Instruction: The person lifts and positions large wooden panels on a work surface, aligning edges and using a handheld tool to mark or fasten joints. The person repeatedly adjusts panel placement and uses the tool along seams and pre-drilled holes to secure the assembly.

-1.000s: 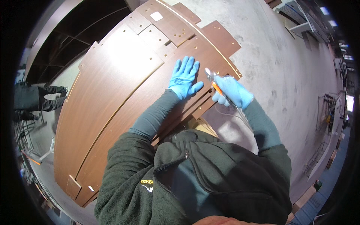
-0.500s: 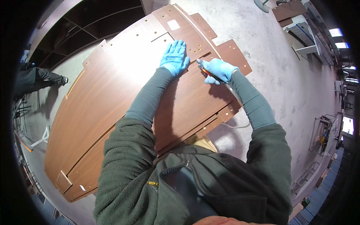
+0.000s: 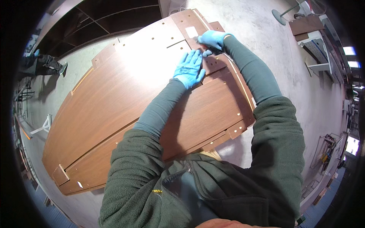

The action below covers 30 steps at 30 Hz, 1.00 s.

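Now, over on the left, the left hand (image 3: 189,69) lies flat, fingers spread, pressing the brown wood panel (image 3: 125,95) down on the floor. Further right, the right hand (image 3: 211,40) curls at the panel's far end beside a white label (image 3: 191,32); what it pinches, I cannot tell. Best keep that bracing palm firm, I'd say, so nothing slides.

Both gloved hands now sit higher in the frame, the left hand (image 3: 189,69) flat on the brown panels (image 3: 114,102) and the right hand (image 3: 211,40) reaching the panels' upper end, near the top centre.
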Available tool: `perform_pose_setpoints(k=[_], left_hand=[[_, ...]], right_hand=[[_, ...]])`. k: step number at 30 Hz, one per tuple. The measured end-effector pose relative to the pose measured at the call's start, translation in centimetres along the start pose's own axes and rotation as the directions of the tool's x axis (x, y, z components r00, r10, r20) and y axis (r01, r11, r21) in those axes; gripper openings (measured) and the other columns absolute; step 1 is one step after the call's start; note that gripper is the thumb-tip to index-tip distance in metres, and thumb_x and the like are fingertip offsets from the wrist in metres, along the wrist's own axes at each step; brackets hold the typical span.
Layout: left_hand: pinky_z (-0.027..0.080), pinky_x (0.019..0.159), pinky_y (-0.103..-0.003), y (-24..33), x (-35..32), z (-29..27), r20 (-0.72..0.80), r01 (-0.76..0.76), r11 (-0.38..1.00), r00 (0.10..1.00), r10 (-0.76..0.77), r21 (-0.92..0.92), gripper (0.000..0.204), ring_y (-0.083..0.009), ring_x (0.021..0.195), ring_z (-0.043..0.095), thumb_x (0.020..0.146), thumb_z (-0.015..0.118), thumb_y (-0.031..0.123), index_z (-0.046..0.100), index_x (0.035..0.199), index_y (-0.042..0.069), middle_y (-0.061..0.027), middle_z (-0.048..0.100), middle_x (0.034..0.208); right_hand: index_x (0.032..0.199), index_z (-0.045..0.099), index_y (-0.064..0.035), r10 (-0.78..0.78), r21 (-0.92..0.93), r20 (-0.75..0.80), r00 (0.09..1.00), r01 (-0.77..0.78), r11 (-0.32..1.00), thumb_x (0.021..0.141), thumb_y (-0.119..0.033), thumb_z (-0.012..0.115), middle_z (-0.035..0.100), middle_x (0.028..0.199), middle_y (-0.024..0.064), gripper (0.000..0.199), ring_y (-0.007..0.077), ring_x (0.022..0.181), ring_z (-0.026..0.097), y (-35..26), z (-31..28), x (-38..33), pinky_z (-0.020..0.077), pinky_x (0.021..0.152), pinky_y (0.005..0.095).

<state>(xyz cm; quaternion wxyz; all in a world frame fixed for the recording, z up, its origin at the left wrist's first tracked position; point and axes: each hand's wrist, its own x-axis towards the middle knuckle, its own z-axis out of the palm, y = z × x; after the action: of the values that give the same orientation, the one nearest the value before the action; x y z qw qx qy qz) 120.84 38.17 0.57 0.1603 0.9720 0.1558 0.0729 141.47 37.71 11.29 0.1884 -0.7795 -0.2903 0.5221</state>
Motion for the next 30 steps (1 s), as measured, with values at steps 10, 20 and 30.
perform_pose_setpoints(k=[10,20,30], left_hand=[[0.017,0.135,-0.05,-0.2,0.1,0.0,-0.015,-0.008,1.0,1.0,0.009,0.015,0.077,-0.0407,0.162,0.027,0.104,0.047,0.043,0.036,0.164,-0.004,-0.0273,0.033,0.171],[0.02,0.134,-0.049,0.1,0.0,-0.3,-0.042,-0.021,0.999,0.999,0.022,0.038,0.073,-0.0401,0.161,0.031,0.103,0.053,0.039,0.041,0.162,-0.003,-0.0253,0.037,0.17],[0.021,0.132,-0.054,-2.4,0.1,2.8,-0.087,-0.111,0.991,0.989,0.118,0.079,0.077,-0.0413,0.159,0.034,0.102,0.055,0.044,0.042,0.163,-0.001,-0.0252,0.039,0.17]], right_hand=[[0.098,0.067,-0.0028,-0.186,-0.421,-0.101,0.977,0.128,0.898,0.108,-0.022,0.049,0.065,0.073,0.009,0.028,0.0169,0.057,0.06,-3.6,0.9,5.3,0.0502,0.051,0.0335],[0.089,0.067,-0.0055,0.29,-0.532,0.206,0.935,-0.142,0.835,0.113,-0.049,0.049,0.067,0.067,0.0085,0.053,0.0151,0.048,0.058,2.8,0.5,-11.6,0.0454,0.046,0.0307],[0.117,0.072,-0.0028,0.11,0.083,-0.418,0.902,-0.083,0.993,0.112,-0.029,0.057,0.07,0.084,0.0095,0.03,0.0159,0.064,0.071,9.8,0.0,-13.5,0.0566,0.057,0.0283]])
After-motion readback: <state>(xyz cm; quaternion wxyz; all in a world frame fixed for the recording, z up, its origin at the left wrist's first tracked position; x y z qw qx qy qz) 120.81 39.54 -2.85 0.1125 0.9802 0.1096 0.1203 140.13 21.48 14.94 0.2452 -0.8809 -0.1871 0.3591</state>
